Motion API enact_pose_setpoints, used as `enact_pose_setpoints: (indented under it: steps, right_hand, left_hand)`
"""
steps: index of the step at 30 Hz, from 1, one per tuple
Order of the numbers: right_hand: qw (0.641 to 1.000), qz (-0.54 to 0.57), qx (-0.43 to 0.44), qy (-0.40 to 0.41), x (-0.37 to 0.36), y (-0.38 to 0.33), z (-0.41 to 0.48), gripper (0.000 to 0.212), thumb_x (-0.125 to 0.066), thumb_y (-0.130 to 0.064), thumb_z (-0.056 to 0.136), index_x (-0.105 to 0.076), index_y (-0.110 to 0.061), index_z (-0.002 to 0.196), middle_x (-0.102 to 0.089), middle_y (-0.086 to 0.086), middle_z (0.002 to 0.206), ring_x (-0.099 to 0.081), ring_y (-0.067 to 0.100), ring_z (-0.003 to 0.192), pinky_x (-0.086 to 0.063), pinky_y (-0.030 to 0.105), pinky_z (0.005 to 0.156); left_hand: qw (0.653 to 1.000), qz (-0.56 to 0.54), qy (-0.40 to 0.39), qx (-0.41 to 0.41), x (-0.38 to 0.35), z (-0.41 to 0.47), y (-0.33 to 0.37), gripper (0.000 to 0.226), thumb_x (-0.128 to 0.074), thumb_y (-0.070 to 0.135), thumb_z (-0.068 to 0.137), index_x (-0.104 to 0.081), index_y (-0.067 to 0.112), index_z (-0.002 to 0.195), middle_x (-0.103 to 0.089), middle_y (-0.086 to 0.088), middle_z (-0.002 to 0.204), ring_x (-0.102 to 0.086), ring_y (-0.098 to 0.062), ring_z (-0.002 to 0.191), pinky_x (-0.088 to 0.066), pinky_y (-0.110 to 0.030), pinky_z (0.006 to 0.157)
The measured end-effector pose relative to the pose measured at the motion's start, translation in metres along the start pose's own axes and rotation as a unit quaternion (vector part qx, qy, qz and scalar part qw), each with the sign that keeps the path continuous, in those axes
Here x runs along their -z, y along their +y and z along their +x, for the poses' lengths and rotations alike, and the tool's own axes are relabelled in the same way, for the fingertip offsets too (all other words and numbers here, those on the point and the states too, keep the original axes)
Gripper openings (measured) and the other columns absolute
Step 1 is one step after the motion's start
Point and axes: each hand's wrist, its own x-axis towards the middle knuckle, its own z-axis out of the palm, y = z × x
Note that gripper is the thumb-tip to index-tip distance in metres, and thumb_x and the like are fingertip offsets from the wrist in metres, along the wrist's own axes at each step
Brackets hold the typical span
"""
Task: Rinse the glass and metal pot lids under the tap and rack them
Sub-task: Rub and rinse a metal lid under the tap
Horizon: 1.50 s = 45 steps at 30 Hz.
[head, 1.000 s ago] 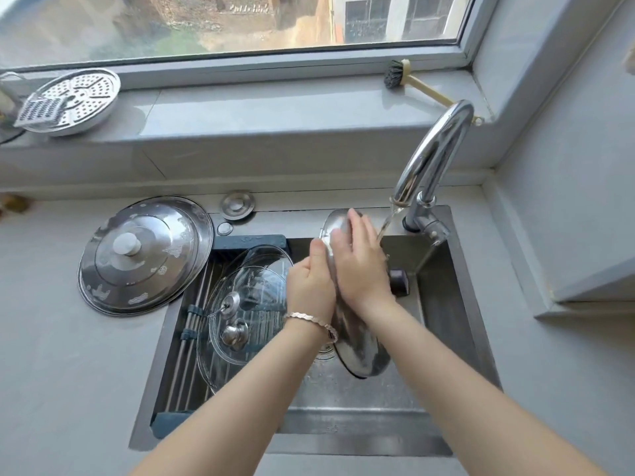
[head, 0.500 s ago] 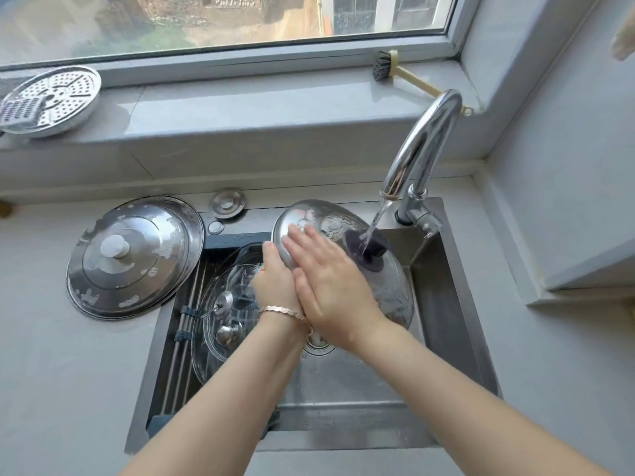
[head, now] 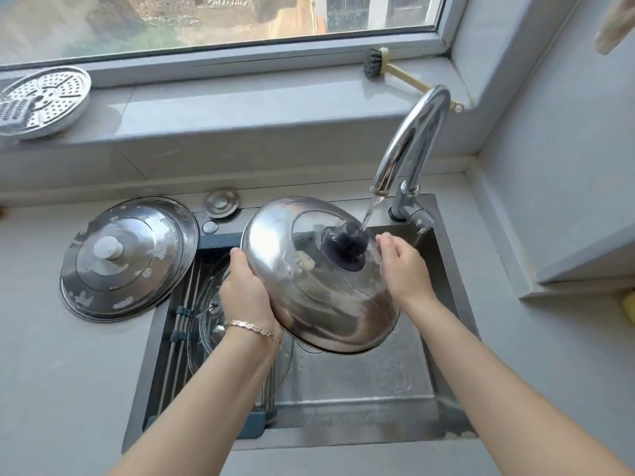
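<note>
A domed metal lid [head: 309, 286] with a dark knob [head: 345, 245] is tilted over the sink, top side towards me. Water from the tap [head: 409, 146] falls on the knob. My left hand [head: 245, 290] grips the lid's left rim. My right hand [head: 405, 266] rests against its right rim, fingers loosely bent. A glass lid [head: 206, 324] lies on the roll-up rack [head: 180, 324] in the sink's left half, mostly hidden by my left arm. A large flat metal lid [head: 127, 255] lies on the counter to the left.
A perforated steamer plate [head: 41, 101] sits on the windowsill at far left, and a dish brush [head: 388, 68] on the sill behind the tap. A small drain cover [head: 221, 202] lies behind the sink [head: 360, 379]. A grey wall ledge [head: 584, 269] juts out on the right.
The metal lid has turned from edge-on to top side facing me under the stream. My right hand slid off its face to the right rim; my left hand keeps the left rim.
</note>
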Motion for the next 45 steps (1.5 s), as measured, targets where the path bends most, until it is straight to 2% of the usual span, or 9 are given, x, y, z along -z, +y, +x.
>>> enact_pose_setpoints:
  steps: [7,14,20,24,29,34,38,42,45]
  right_hand:
    - [0.97,-0.186,0.137,-0.076,-0.005,-0.03,-0.012,0.026,-0.04,-0.034,0.094,-0.051,-0.014,0.084,-0.052,0.002,0.086,-0.051,0.025,0.083,-0.038,0.034,0.072]
    - [0.977,0.069,-0.111,-0.17,-0.006,-0.037,0.015,0.026,-0.047,-0.024,0.087,-0.05,-0.01,0.066,-0.048,0.007,0.065,-0.046,0.022,0.055,-0.039,0.023,0.048]
    - [0.978,-0.072,0.107,-0.164,-0.008,-0.037,-0.002,0.04,-0.029,-0.031,0.098,-0.046,-0.01,0.069,-0.047,0.001,0.068,-0.045,0.016,0.065,-0.035,0.036,0.065]
    - [0.976,-0.019,-0.082,-0.203,-0.001,-0.028,0.016,0.035,-0.03,-0.022,0.096,-0.047,-0.007,0.069,-0.046,0.011,0.062,-0.046,0.024,0.045,-0.037,0.025,0.042]
    - [0.91,-0.379,0.022,-0.164,0.022,-0.02,-0.004,0.027,-0.036,-0.023,0.097,-0.057,-0.008,0.089,-0.063,0.015,0.093,-0.061,0.035,0.092,-0.046,0.033,0.074]
    - [0.905,-0.264,0.064,-0.327,0.044,-0.036,-0.059,0.06,-0.041,-0.067,0.081,-0.047,-0.024,0.123,-0.056,-0.005,0.116,-0.056,0.015,0.102,-0.046,0.032,0.088]
    - [0.847,-0.433,0.183,-0.249,0.046,-0.017,-0.074,0.07,-0.053,-0.031,0.087,-0.014,-0.019,0.144,-0.043,0.001,0.135,-0.05,0.023,0.117,-0.042,0.032,0.088]
    - [0.923,-0.321,0.159,-0.144,0.065,-0.003,-0.047,0.054,-0.046,-0.003,0.086,-0.042,-0.021,0.136,-0.06,0.002,0.124,-0.057,0.026,0.108,-0.044,0.033,0.087]
    - [0.968,-0.212,0.084,-0.109,0.075,0.005,-0.028,0.049,-0.044,0.008,0.081,-0.06,-0.019,0.118,-0.068,0.0,0.096,-0.06,0.021,0.092,-0.041,0.022,0.072]
  left_hand:
    - [0.995,0.065,-0.043,-0.062,0.002,-0.015,-0.001,0.049,-0.043,0.041,0.092,-0.029,0.019,0.051,-0.03,-0.003,0.053,-0.032,-0.019,0.052,-0.029,-0.028,0.051]
    - [0.996,0.066,-0.042,-0.037,0.012,-0.006,-0.001,0.043,-0.048,0.051,0.084,-0.04,0.019,0.057,-0.043,-0.005,0.061,-0.044,-0.021,0.063,-0.038,-0.03,0.06]
    - [0.999,0.038,-0.035,-0.01,0.015,-0.001,-0.004,0.044,-0.048,0.046,0.087,-0.043,0.018,0.054,-0.053,0.0,0.056,-0.052,-0.022,0.061,-0.047,-0.032,0.063]
    - [0.996,0.071,-0.052,0.019,0.014,-0.002,-0.014,0.042,-0.048,0.055,0.076,-0.055,0.016,0.064,-0.059,-0.012,0.078,-0.058,-0.028,0.075,-0.051,-0.044,0.078]
    - [0.985,0.142,-0.052,0.078,-0.005,-0.002,-0.033,0.047,-0.04,0.05,0.087,-0.052,0.01,0.065,-0.054,-0.01,0.071,-0.053,-0.026,0.074,-0.049,-0.043,0.079]
    - [0.971,0.094,-0.055,0.214,-0.031,-0.015,-0.046,0.043,-0.034,0.035,0.095,-0.053,-0.001,0.108,-0.057,-0.014,0.088,-0.061,-0.031,0.084,-0.054,-0.043,0.078]
    - [0.951,-0.028,-0.113,0.287,-0.045,-0.029,-0.037,0.045,-0.032,0.035,0.098,-0.048,0.003,0.125,-0.061,-0.018,0.105,-0.06,-0.032,0.095,-0.051,-0.038,0.068]
    - [0.92,-0.095,-0.209,0.317,-0.041,-0.038,-0.027,0.045,-0.026,0.037,0.1,-0.052,0.002,0.106,-0.06,-0.02,0.105,-0.058,-0.032,0.106,-0.047,-0.039,0.084]
    - [0.932,0.052,-0.23,0.274,-0.028,-0.033,-0.035,0.031,-0.033,0.032,0.1,-0.051,0.008,0.091,-0.057,-0.014,0.098,-0.058,-0.026,0.104,-0.049,-0.033,0.083]
